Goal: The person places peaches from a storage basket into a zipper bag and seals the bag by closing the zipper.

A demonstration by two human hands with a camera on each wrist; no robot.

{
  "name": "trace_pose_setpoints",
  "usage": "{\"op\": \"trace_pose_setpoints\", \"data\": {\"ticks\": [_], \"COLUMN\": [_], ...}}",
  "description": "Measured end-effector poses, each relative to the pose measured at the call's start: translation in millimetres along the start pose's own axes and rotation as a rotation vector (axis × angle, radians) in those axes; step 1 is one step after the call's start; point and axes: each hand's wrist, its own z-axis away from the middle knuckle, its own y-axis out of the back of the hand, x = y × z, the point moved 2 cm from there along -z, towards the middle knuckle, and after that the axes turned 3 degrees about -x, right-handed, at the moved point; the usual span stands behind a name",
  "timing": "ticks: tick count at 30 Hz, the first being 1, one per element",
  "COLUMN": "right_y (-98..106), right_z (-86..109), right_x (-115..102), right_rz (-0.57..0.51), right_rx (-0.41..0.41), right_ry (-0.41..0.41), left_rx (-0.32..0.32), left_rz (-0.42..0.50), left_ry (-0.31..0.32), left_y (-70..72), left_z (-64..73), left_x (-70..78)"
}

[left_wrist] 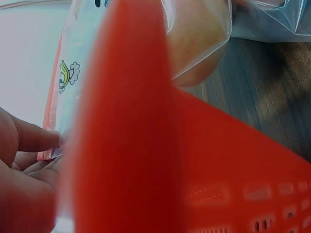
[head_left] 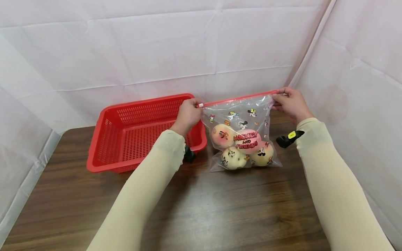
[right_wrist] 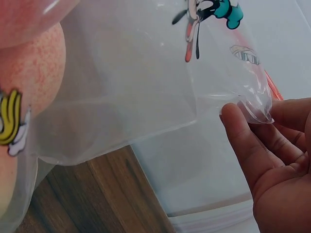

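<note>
A clear zipper bag [head_left: 232, 113] with cartoon prints and a red zip strip stands upright on the table, its top stretched straight between both hands. Several peaches [head_left: 221, 136] lie inside its lower part. My left hand [head_left: 187, 116] pinches the left top corner, beside the white slider [head_left: 200, 105]. At the opposite corner, my right hand [head_left: 290, 104] pinches the bag's edge between thumb and fingers, as the right wrist view also shows. In the left wrist view the basket's rim hides part of the left hand and bag.
A red perforated basket [head_left: 92, 153] stands left of the bag, its right end under my left forearm. White cloth walls [head_left: 150, 45] rise behind and at both sides of the brown wooden table [head_left: 226, 205]. Each wrist carries a black camera mount [head_left: 284, 140].
</note>
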Motion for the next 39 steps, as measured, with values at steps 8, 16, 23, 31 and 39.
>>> {"op": "trace_pose_setpoints", "data": {"ticks": [8, 16, 23, 31, 39], "right_y": [1, 1, 5, 6, 4], "right_z": [6.6, 11.6, 14.6, 14.9, 17.5], "right_x": [8, 16, 20, 14, 9], "right_rz": [0.008, -0.032, 0.039, 0.211, 0.365], "right_rx": [-0.030, -0.082, -0.078, -0.034, 0.036], "right_ry": [0.000, 0.023, 0.038, 0.071, 0.121], "left_rx": [-0.017, -0.019, -0.038, -0.081, -0.122], "left_rz": [-0.083, -0.137, -0.160, -0.196, -0.300], "left_ry": [0.023, -0.015, -0.001, 0.042, 0.045], "left_y": [5.2, 8.0, 10.9, 13.0, 10.2], "left_z": [4.2, 14.2, 21.8, 22.8, 26.3], "left_x": [2.1, 4.8, 5.0, 3.1, 2.4]}}
